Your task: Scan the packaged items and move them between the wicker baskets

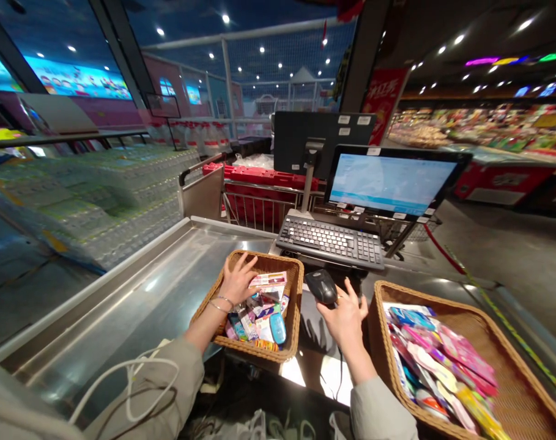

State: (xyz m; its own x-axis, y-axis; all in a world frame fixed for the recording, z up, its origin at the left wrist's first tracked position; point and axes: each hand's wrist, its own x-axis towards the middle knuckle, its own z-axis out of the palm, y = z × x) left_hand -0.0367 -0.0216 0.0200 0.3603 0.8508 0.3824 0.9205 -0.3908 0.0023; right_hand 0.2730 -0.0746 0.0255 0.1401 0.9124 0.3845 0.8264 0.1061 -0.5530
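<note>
My left hand reaches over the left wall of a wicker basket, fingers spread above small packaged goods. Among them lies a blue and white pack. In my right hand is a black handheld scanner, gripped between thumb and fingers, with some fingers stretched out. Its cable hangs down below the hand. To the right, a second wicker basket holds pink, blue and yellow packaged items.
Behind the baskets stand a black keyboard and a lit monitor. A steel counter with a raised edge extends left. Farther back are a metal cart and stacked bottle packs. A white cable crosses my left sleeve.
</note>
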